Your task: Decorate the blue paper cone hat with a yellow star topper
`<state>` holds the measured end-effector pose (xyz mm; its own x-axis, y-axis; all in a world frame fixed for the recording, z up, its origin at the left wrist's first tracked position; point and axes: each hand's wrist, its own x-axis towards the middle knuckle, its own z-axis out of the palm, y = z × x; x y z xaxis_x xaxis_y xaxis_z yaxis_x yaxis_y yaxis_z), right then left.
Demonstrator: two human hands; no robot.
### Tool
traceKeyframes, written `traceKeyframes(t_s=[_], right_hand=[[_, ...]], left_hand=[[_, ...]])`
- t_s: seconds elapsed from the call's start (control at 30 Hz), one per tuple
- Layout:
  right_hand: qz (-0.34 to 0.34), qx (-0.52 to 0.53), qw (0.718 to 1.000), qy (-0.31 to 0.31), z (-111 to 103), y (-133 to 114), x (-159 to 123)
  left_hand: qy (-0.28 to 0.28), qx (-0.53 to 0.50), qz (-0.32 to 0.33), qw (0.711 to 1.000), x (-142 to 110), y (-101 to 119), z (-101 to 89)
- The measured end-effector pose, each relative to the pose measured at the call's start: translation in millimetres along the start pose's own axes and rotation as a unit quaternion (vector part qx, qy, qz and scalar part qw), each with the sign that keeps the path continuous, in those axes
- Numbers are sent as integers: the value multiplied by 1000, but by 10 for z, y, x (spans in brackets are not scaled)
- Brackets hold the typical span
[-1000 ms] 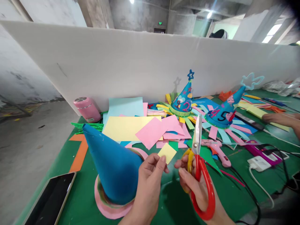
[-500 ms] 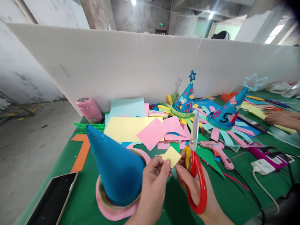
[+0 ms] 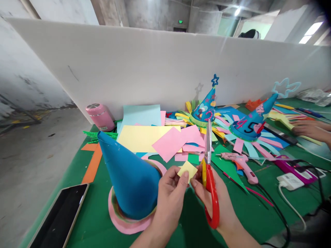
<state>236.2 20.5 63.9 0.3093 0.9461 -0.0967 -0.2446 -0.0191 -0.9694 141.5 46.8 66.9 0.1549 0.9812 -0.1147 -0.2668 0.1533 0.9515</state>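
Observation:
My left hand (image 3: 171, 193) pinches a small pale yellow square of paper (image 3: 188, 169) between thumb and fingers. Just right of it, my right hand (image 3: 216, 193) holds a pair of scissors (image 3: 211, 186) with red and yellow handles, blades pointing up and away from me. The right fingertips sit close to the square's right edge; whether they touch it I cannot tell. Left of my hands stands a blue paper cone (image 3: 133, 182), tilted to the left, on a pink ring-shaped brim (image 3: 121, 224).
Pink paper sheets (image 3: 169, 143) and a yellow sheet (image 3: 139, 137) lie ahead. Two decorated cone hats (image 3: 205, 108) stand behind. A pink glue gun (image 3: 240, 163) with cable lies right, a phone (image 3: 60, 215) left, a pink bottle (image 3: 100, 117) by the white board. Another person's hand (image 3: 311, 129) is far right.
The scissors have turned in my right hand, so their blades look narrower and the handles edge-on. The yellow square has tilted slightly in my left fingers. The view has shifted a little.

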Motion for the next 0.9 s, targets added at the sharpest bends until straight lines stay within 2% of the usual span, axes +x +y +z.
traceKeyframes(t_s=[0.1,0.2,0.27,0.3,0.37,0.43,0.5,0.7,0.9], right_hand=[[-1,0,1000,5,17,4,13],[6,3,1000,21,28,36,43],[21,3,999,27,18,70,62],[32,2,999,29,5,86,67],[46,-4,998,34,-39,105,66],[47,-17,998,37,-107,102,50],[41,-38,998,32,-190,80,27],[-3,-98,994,51,-337,-25,7],[31,-41,999,4,-222,-109,82]], left_hand=[[-2,41,54,998,-33,0,-14],[3,100,148,984,-80,37,-50],[18,96,170,981,-85,66,-73],[26,71,152,985,-75,77,-80],[41,-11,61,997,-32,86,-83],[47,-92,-31,994,22,82,-73],[45,-130,-77,988,64,75,-59],[24,-79,-69,994,67,56,-43],[-32,-20,-72,997,39,33,-18]])
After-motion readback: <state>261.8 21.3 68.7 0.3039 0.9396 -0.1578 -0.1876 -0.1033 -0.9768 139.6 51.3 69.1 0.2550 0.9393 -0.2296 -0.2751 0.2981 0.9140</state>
